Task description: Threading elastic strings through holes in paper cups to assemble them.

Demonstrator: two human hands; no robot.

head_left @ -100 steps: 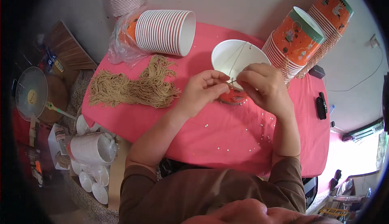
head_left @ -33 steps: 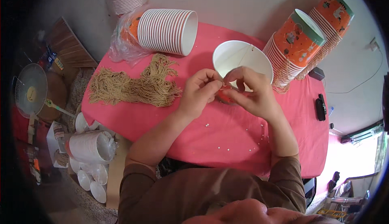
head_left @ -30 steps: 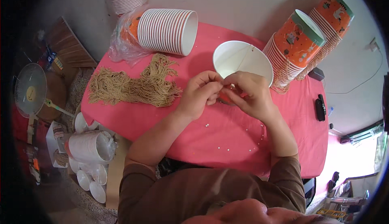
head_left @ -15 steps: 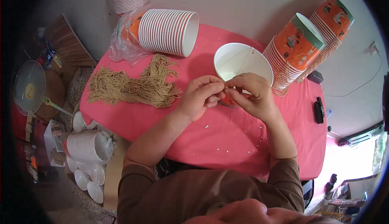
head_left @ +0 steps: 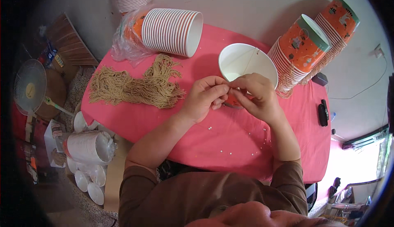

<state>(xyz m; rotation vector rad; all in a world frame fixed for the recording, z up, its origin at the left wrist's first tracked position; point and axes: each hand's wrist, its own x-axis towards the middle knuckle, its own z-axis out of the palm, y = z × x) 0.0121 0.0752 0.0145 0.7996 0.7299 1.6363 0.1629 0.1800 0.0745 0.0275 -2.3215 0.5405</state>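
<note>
— Well, what do the hands hold?

— The left hand (head_left: 205, 97) and right hand (head_left: 256, 97) meet fingertip to fingertip, pinching a thin string at the near rim of the white paper cup (head_left: 246, 63) on the pink table (head_left: 230, 141).

— And farther off?

— A heap of tan strings (head_left: 135, 87) left, a lying cup stack (head_left: 172, 30) behind, orange cup stacks (head_left: 305, 48) right.

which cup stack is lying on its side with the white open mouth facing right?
The stack of cups at the table's far left, half out of a clear plastic bag. The two orange stacks on the right lean with bases showing.
</note>
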